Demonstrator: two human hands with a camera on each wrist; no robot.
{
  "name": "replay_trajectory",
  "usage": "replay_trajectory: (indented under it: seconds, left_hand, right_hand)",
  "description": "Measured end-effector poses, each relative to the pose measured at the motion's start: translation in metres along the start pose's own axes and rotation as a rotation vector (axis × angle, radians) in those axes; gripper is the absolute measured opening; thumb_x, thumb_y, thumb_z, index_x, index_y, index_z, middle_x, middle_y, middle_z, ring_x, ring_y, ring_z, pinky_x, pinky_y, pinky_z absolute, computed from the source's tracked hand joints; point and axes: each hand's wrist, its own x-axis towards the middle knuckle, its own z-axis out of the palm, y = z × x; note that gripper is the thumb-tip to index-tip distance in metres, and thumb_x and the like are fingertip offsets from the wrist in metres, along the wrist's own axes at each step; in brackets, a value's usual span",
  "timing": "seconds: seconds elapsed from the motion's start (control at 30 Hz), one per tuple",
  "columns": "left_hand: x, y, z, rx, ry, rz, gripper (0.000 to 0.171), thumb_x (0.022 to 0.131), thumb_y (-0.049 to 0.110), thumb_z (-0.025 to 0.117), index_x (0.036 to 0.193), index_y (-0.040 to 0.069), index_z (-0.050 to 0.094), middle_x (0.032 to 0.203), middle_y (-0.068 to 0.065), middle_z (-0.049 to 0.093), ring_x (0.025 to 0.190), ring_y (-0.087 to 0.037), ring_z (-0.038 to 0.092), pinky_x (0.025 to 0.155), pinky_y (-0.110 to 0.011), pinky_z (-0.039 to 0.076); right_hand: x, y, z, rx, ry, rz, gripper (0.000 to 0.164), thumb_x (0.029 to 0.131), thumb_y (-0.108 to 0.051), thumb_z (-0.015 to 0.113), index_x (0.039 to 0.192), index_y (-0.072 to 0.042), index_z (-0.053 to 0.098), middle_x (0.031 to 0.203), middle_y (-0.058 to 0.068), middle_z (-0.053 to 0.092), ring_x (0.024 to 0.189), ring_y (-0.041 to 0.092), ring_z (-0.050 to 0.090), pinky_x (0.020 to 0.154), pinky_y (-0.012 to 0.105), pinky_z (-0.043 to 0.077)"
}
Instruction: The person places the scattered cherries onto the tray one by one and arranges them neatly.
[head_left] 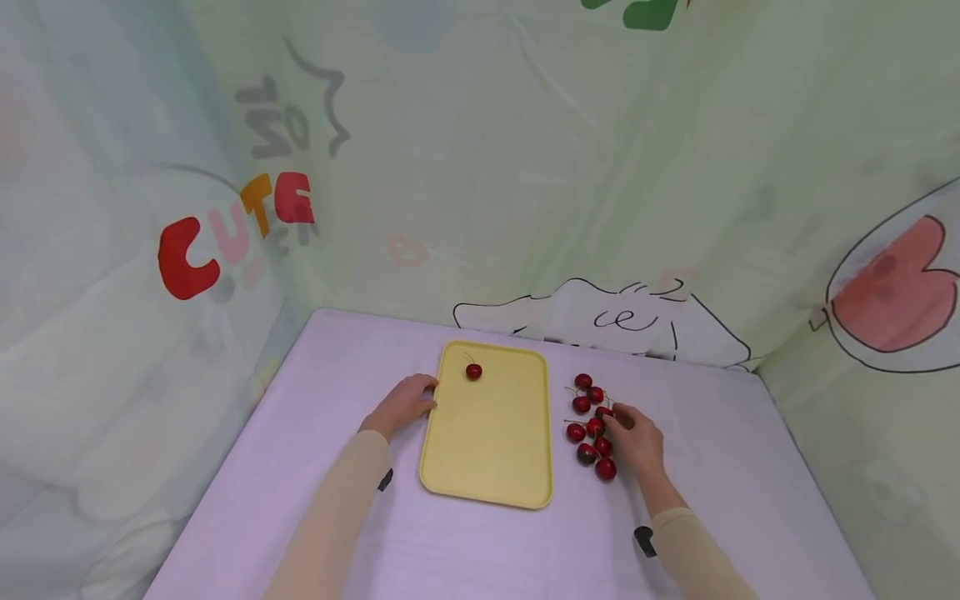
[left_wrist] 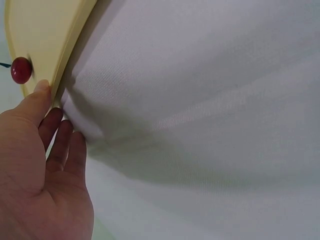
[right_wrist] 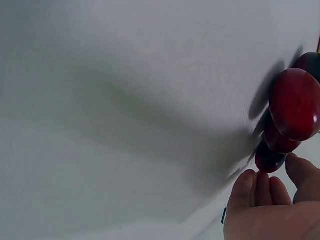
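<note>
A yellow rectangular tray [head_left: 487, 442] lies on the table, with one stemmed cherry [head_left: 474, 372] near its far left corner. My left hand [head_left: 405, 404] holds the tray's left edge. In the left wrist view, the thumb [left_wrist: 42, 90] of that hand rests on the rim and its fingers are at the outer side. To the right of the tray lies a loose group of dark red cherries [head_left: 586, 453]. My right hand [head_left: 637, 437] reaches into the group's right side, with thumb and fingertips around one cherry [right_wrist: 270, 161], partly hidden by the hand.
A pale lilac cloth covers the table [head_left: 472, 558]. Printed curtains [head_left: 465, 167] stand behind it and along both sides. A dark band [head_left: 645, 542] shows at the right wrist.
</note>
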Motion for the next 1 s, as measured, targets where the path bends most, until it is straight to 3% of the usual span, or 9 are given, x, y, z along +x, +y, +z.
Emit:
replay_trajectory:
  seconds: [0.43, 0.73, 1.0]
  left_hand:
    - [-0.0019, 0.0025, -0.0012, -0.019, -0.01, -0.022, 0.041, 0.096, 0.01, 0.063, 0.134, -0.001, 0.053, 0.134, -0.015, 0.055, 0.129, -0.03, 0.048, 0.112, -0.041, 0.038]
    - [-0.001, 0.0042, -0.0011, -0.008, -0.03, -0.05, 0.042, 0.096, 0.012, 0.063, 0.135, 0.001, 0.052, 0.135, -0.013, 0.055, 0.129, -0.028, 0.048, 0.112, -0.04, 0.037]
    - [-0.0004, 0.0023, -0.0007, -0.01, -0.024, -0.048, 0.041, 0.096, 0.012, 0.063, 0.134, 0.001, 0.053, 0.134, -0.013, 0.055, 0.129, -0.028, 0.048, 0.112, -0.041, 0.038]
  right_hand:
    - [0.0018, -0.0027, 0.0055, 0.016, -0.007, -0.017, 0.047, 0.1, -0.022, 0.057, 0.141, -0.001, 0.048, 0.134, 0.023, 0.053, 0.123, 0.036, 0.049, 0.103, 0.049, 0.047]
    - [0.0, -0.0047, 0.0044, -0.021, -0.042, -0.126, 0.046, 0.099, -0.016, 0.059, 0.14, 0.0, 0.048, 0.135, 0.027, 0.052, 0.126, 0.04, 0.049, 0.105, 0.05, 0.044]
    - [0.0012, -0.0036, 0.0038, 0.007, -0.02, -0.084, 0.045, 0.1, -0.016, 0.058, 0.14, -0.001, 0.048, 0.135, 0.025, 0.053, 0.125, 0.038, 0.049, 0.103, 0.05, 0.047]
